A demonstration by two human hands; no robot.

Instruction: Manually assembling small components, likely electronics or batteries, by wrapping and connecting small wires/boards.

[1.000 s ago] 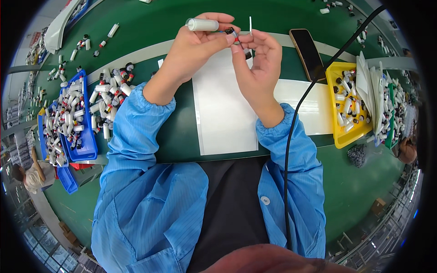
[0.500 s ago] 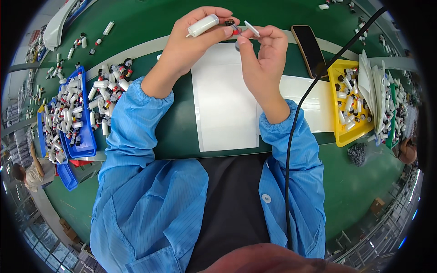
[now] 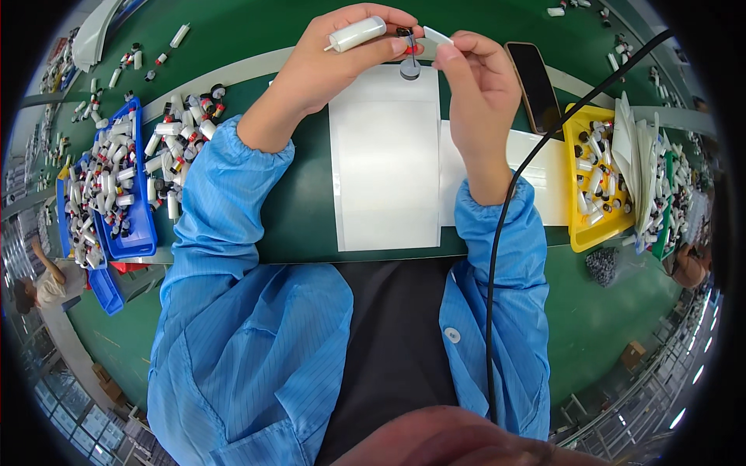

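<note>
Far left: blue trays heaped with white cylinders and small black/red parts; loose pile of the same just right of them, on the green bench. Left hand: thumb and fingers closed on a small black-and-red part, which sits right at the thumb tip and pokes out past it to the right. Grey disc sits below that part on a thin stem, clear of the fingertips. White cylinder also in left hand, lying tilted above the thumb with fingers behind it, nozzle toward the palm; can't tell how tightly it's held. White sheet flat on bench, below the hands in view. Right hand: thumb and index pinching one end of a flat white strip; its free end points left, near the left fingertips, contact unclear. Right of that: second white sheet, dark phone, black cable running across the view, then yellow tray with more parts and a white sheet stack beside it.
</note>
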